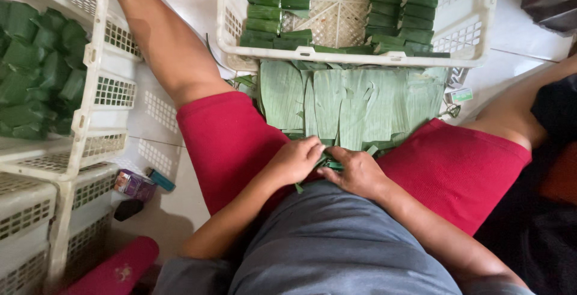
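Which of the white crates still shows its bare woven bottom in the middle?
The crate straight ahead, beyond the flat banana leaves. Its green parcels line only the sides; the left crate is heaped full.

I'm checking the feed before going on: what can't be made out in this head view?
- Leaf piece: mostly hidden between the left hand and right hand; each grip unclear.
- Near stack of banana leaves: its near edge is hidden by the hands.
- Front crate: cut off at the top edge.
- Small box: too small.
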`<state>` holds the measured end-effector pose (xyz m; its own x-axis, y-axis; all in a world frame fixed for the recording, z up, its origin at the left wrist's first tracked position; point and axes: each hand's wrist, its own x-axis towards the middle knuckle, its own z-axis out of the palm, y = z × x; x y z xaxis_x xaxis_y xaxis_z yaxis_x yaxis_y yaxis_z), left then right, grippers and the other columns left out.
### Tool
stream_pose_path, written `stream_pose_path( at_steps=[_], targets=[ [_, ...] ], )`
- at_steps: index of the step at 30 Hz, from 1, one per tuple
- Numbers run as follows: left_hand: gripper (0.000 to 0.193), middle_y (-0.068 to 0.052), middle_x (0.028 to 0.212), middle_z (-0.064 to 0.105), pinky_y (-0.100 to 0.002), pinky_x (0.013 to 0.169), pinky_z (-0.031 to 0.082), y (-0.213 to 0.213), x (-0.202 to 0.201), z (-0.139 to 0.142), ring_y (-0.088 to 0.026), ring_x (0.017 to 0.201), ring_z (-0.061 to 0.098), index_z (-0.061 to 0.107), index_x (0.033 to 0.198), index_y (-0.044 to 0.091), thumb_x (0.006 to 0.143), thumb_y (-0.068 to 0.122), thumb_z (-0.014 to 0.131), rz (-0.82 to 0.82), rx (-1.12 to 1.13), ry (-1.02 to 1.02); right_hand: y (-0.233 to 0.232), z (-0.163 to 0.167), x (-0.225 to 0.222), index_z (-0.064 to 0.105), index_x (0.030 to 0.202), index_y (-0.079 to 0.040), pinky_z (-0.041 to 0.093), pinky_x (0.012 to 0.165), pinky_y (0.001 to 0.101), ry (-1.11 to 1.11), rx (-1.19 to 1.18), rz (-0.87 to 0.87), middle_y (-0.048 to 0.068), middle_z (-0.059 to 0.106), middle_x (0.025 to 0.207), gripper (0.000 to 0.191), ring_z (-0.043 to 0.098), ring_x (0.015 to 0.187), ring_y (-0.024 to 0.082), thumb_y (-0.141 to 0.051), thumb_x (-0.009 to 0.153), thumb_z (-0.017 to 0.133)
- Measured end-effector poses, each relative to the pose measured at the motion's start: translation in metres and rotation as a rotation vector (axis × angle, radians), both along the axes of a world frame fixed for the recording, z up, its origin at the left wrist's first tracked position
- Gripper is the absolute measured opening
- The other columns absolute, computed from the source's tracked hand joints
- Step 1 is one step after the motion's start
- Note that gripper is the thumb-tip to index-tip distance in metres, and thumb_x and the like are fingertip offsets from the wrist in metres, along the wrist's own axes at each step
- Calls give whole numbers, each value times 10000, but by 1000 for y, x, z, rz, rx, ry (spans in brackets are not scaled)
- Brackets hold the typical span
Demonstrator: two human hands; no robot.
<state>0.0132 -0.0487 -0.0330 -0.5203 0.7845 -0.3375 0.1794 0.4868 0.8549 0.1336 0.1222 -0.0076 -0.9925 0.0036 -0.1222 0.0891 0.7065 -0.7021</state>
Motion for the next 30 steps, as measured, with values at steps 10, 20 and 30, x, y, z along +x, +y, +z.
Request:
stream_pose_path(
  at_steps=[10,20,30],
  targets=[
    [501,-166,1324,672,-524,1091,572,-158,-136,85,-350,1229,676,503,1381,65,988,375,526,1083,1217,-707,-9,-20,-60,655,1073,-134,566,776,438,-99,61,-49,95,712,1007,245,711,892,324,-336,937,683],
    [397,-163,1282,663,-419,954,562,-161,-114,63,-291,1114,668,570,1324,68,1011,311,589,1140,1061,-663,-48,-81,-126,648,1126,-111,581,709,438,130,381,253,78,672,1088,302,696,973,286,-263,867,681],
    [345,-211,1282,671,-445,861,564,-90,-46,-1,-310,1064,684,561,1336,26,1012,145,564,827,716,-938,-18,-69,-125,757,947,-128,564,655,396,-72,-72,-237,93,747,803,206,712,709,265,-325,887,774]
  ],
)
